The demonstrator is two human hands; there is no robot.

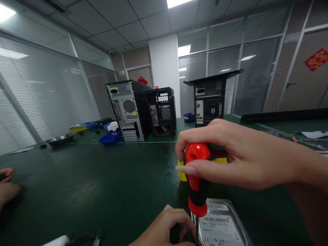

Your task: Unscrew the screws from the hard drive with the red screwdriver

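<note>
My right hand is wrapped round the red and black handle of a screwdriver, which stands nearly upright with its shaft pointing down. Below it lies a silver hard drive with a white label, at the bottom of the view. At the drive's left edge is my left hand, its fingers curled beside the screwdriver's shaft; what they hold, if anything, is hidden. Behind my right hand a yellow object shows in part on the green table.
Computer cases stand behind: a large one, an open-framed one and another at right. Blue bin and metal bowl are at left. Another person's hands rest at the left edge.
</note>
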